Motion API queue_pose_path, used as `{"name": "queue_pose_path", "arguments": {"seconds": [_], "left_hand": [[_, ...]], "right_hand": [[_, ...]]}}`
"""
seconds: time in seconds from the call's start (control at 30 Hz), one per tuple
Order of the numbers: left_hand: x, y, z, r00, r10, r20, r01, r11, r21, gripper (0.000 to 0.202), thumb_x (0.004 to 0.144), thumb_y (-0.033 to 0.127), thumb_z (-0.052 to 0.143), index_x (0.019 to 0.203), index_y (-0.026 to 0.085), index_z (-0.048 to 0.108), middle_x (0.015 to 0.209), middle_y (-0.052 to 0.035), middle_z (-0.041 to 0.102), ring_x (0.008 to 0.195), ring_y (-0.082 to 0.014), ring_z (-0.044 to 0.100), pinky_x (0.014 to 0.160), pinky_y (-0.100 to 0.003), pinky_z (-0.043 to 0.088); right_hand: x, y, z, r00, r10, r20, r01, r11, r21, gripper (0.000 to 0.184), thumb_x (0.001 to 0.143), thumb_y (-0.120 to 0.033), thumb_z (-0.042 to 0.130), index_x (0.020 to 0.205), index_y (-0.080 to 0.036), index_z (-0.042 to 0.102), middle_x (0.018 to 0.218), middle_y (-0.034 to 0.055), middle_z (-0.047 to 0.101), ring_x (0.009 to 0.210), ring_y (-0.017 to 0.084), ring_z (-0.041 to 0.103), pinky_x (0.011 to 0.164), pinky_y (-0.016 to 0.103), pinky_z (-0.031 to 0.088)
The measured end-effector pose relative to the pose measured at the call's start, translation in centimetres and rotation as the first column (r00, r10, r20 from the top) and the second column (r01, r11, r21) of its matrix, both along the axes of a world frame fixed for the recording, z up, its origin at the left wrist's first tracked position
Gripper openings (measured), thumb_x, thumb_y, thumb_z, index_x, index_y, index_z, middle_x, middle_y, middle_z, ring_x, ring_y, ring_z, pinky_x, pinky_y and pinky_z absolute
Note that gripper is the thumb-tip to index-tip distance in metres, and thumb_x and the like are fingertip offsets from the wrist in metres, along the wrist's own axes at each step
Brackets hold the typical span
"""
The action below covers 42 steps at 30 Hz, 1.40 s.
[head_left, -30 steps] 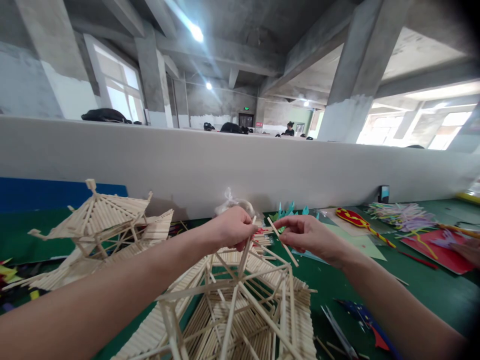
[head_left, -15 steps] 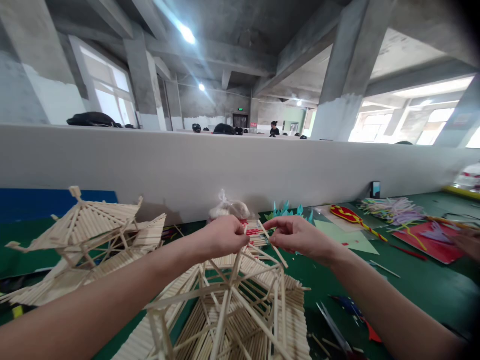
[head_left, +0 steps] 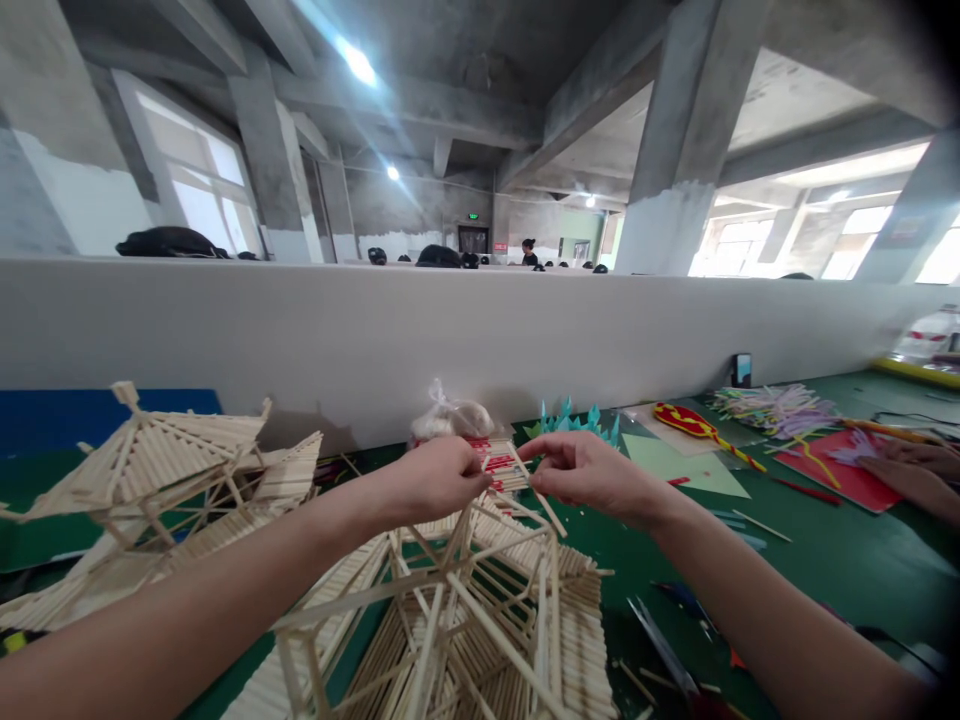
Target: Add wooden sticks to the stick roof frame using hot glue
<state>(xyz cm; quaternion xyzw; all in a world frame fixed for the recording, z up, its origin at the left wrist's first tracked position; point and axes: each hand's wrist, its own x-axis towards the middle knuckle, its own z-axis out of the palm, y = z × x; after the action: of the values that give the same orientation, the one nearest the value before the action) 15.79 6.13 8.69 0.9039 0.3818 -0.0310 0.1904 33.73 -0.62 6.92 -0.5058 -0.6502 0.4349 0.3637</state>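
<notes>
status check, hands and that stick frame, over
Left hand pinched at the top of the stick frame. Right hand pinching a thin stick beside it. Second stick model sits left, apart. Another person's hand far right, well off.

No lettering anywhere is legible, not even on the far wall signs [head_left: 473, 216].

A pale thin wooden stick [head_left: 541, 508] slants above the stick-built roof frame [head_left: 465, 610].

Head-worn, forward-down, seemingly close.
</notes>
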Motion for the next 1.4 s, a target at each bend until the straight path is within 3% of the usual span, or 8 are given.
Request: {"name": "queue_pose_path", "arguments": {"seconds": [0.27, 0.5, 0.67, 0.8, 0.9, 1.13, 1.4], "left_hand": [[0.1, 0.3, -0.1, 0.997, 0.028, -0.066, -0.025, 0.999, 0.042, 0.025, 0.085, 0.034, 0.049, 0.096, 0.013, 0.057, 0.090, -0.0029, 0.061, 0.076, -0.0170, 0.061, 0.067, -0.034, 0.051], [0.1, 0.2, 0.1, 0.999, 0.028, -0.031, -0.027, 1.000, 0.015, 0.025, 0.085, 0.034, 0.049, 0.097, 0.013, 0.056, 0.092, -0.0033, 0.061, 0.076, -0.0169, 0.060, 0.067, -0.034, 0.051], [-0.3, 0.5, 0.3, 0.998, 0.030, 0.059, -0.031, 1.000, 0.000, 0.025, 0.085, 0.036, 0.048, 0.086, 0.012, 0.057, 0.076, 0.0006, 0.059, 0.060, -0.0119, 0.057, 0.055, -0.027, 0.048], [-1.3, 0.6, 0.8, 0.984, 0.042, 0.175, -0.039, 0.999, -0.018, 0.037, 0.085, 0.037, 0.044, 0.055, 0.016, 0.045, 0.048, 0.0082, 0.033, 0.039, -0.0063, 0.032, 0.040, -0.021, 0.026], [-2.3, 0.5, 1.4, 0.962, 0.052, 0.266, -0.044, 0.998, -0.036, 0.038, 0.081, 0.036, 0.042, 0.048, 0.019, 0.033, 0.049, 0.0080, 0.021, 0.042, -0.0075, 0.021, 0.042, -0.024, 0.017], [-4.7, 0.5, 1.7, 0.924, 0.073, 0.374, -0.027, 0.991, -0.128, 0.034, 0.081, 0.043, 0.037, 0.057, 0.019, 0.041, 0.054, 0.0065, 0.028, 0.047, -0.0095, 0.025, 0.044, -0.024, 0.021], [-5.0, 0.4, 1.4, 0.909, 0.083, 0.408, -0.006, 0.983, -0.186, 0.034, 0.080, 0.041, 0.041, 0.057, 0.017, 0.045, 0.052, 0.0055, 0.037, 0.048, -0.0091, 0.029, 0.045, -0.022, 0.023]], "right_hand": [[0.0, 0.0, -0.1, 0.999, 0.002, -0.042, -0.003, 1.000, -0.030, 0.026, 0.067, -0.011, 0.055, 0.092, -0.012, 0.059, 0.049, -0.0084, 0.042, 0.044, 0.006, 0.034, 0.043, 0.020, 0.026], [-0.1, -0.1, 0.2, 0.999, 0.014, -0.042, -0.016, 0.999, -0.028, 0.024, 0.067, -0.010, 0.054, 0.091, -0.011, 0.059, 0.047, -0.0088, 0.042, 0.043, 0.005, 0.034, 0.042, 0.019, 0.025], [-0.3, -0.1, 0.2, 0.999, 0.005, -0.038, -0.006, 1.000, -0.023, 0.026, 0.067, -0.010, 0.054, 0.093, -0.010, 0.059, 0.047, -0.0087, 0.042, 0.044, 0.005, 0.035, 0.042, 0.019, 0.027], [-0.5, -0.1, 0.3, 0.999, 0.003, -0.032, -0.004, 1.000, -0.017, 0.026, 0.068, -0.011, 0.055, 0.093, -0.011, 0.059, 0.048, -0.0085, 0.041, 0.044, 0.006, 0.036, 0.043, 0.019, 0.028], [-0.8, 0.0, 0.5, 1.000, 0.019, -0.023, -0.019, 1.000, -0.007, 0.025, 0.069, -0.014, 0.057, 0.094, -0.011, 0.059, 0.049, -0.0081, 0.041, 0.045, 0.006, 0.036, 0.043, 0.019, 0.029], [-2.6, 0.7, 0.8, 0.998, 0.068, 0.015, -0.068, 0.997, 0.034, 0.026, 0.069, -0.017, 0.057, 0.094, -0.011, 0.061, 0.050, -0.0067, 0.042, 0.045, 0.006, 0.035, 0.042, 0.021, 0.027], [-3.9, 0.9, 0.8, 0.996, 0.069, 0.048, -0.072, 0.996, 0.060, 0.030, 0.067, -0.012, 0.053, 0.096, -0.011, 0.061, 0.052, -0.0058, 0.043, 0.047, 0.006, 0.034, 0.042, 0.022, 0.024]]}}
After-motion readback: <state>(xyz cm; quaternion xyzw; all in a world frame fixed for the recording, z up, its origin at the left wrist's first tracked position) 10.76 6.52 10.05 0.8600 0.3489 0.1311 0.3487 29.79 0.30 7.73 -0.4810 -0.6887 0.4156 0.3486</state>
